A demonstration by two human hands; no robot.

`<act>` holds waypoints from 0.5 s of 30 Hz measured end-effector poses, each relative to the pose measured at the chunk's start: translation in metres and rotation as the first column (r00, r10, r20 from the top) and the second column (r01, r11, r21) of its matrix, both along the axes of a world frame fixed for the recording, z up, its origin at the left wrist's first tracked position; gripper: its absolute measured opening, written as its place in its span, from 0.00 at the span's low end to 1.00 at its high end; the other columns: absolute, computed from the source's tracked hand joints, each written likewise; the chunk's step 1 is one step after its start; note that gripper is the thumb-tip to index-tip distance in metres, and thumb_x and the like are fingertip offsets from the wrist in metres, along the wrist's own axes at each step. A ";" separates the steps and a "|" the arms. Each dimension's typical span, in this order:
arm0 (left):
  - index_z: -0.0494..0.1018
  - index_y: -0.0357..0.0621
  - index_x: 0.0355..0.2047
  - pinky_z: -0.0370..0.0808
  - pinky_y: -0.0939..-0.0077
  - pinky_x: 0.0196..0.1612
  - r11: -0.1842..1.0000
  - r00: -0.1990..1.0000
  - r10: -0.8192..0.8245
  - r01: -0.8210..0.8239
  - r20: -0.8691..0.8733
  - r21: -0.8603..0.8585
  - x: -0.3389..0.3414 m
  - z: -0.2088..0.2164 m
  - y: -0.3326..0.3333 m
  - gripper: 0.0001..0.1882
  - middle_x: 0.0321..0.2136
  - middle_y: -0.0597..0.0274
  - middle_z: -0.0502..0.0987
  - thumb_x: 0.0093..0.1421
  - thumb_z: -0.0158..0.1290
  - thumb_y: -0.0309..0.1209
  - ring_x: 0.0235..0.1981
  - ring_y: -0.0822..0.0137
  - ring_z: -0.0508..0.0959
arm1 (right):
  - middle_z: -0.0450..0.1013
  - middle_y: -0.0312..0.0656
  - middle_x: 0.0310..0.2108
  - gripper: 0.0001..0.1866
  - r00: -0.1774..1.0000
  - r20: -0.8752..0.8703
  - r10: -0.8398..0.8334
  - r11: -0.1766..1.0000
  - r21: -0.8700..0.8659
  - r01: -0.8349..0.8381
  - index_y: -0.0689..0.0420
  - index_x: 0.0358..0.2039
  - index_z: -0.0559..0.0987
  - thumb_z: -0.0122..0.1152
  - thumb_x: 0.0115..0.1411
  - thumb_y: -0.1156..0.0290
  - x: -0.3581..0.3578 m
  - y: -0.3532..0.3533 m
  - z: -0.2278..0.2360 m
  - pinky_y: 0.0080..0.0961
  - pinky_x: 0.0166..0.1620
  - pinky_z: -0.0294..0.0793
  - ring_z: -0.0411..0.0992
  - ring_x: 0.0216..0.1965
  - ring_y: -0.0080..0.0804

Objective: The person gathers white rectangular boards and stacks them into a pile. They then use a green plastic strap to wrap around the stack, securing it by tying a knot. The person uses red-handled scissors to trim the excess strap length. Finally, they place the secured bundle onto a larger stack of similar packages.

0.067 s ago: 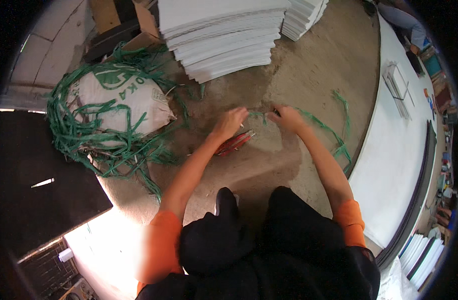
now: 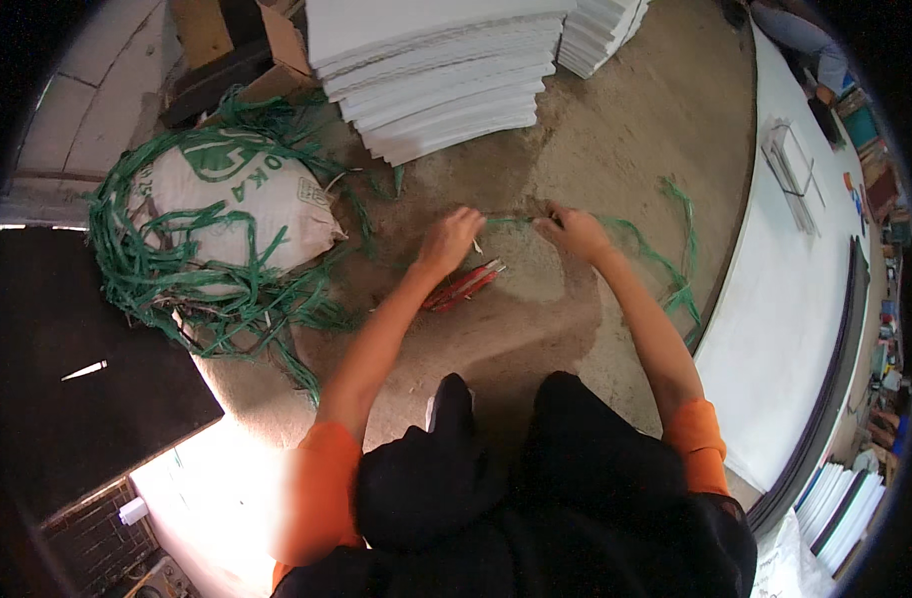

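Note:
A length of green twine (image 2: 509, 219) runs nearly straight between my two hands above the concrete floor. My left hand (image 2: 450, 242) is closed on one end of this stretch, with a small pale bit showing below its fingers. Pinched in my right hand (image 2: 574, 236) is the other end, and more twine trails from there over the floor to the right. Close under my left hand lies a red-handled tool (image 2: 464, 288) with a metal tip; its exact kind is hard to make out. My fingertips partly hide the twine.
At the left, a stuffed white sack (image 2: 247, 204) is covered in tangled green twine (image 2: 192, 324). A tall stack of white sheets (image 2: 446, 90) stands ahead, beside a cardboard box (image 2: 287, 45). A long white board (image 2: 790, 299) lies at the right, with another person (image 2: 810, 45) beyond it.
My left hand has shifted slightly left, away from the right one. The twine between them, which sagged with a loose bit hanging down, is now drawn straighter.

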State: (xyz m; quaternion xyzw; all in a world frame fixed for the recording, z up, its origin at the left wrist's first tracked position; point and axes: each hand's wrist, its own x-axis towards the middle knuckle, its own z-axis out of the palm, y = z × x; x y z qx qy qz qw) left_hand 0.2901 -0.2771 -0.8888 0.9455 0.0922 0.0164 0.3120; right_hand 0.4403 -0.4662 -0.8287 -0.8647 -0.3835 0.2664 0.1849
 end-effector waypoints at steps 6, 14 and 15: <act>0.64 0.39 0.37 0.66 0.65 0.36 0.954 0.901 0.130 -0.228 0.415 0.195 -0.025 0.006 0.010 0.18 0.35 0.56 0.63 0.52 0.54 0.37 0.36 0.58 0.68 | 0.62 0.48 0.45 0.24 0.936 0.352 0.018 0.908 0.386 -0.162 0.60 0.47 0.64 0.57 0.49 0.71 -0.021 -0.003 -0.043 0.37 0.50 0.60 0.60 0.48 0.46; 0.62 0.39 0.40 0.64 0.62 0.46 0.955 0.979 0.159 -0.120 -0.127 0.270 -0.126 0.004 -0.029 0.24 0.37 0.53 0.62 0.47 0.58 0.37 0.42 0.55 0.66 | 0.64 0.45 0.42 0.27 0.811 0.322 0.489 0.698 0.413 -0.585 0.57 0.49 0.63 0.57 0.47 0.76 -0.091 0.023 -0.083 0.36 0.50 0.61 0.62 0.46 0.42; 0.61 0.39 0.41 0.64 0.63 0.46 0.962 0.984 0.148 -0.119 -0.103 0.245 -0.128 0.002 -0.030 0.24 0.37 0.53 0.62 0.47 0.58 0.35 0.42 0.55 0.66 | 0.65 0.45 0.41 0.27 0.795 0.361 0.487 0.666 0.436 -0.606 0.58 0.49 0.63 0.57 0.46 0.77 -0.093 0.026 -0.084 0.36 0.49 0.62 0.63 0.45 0.42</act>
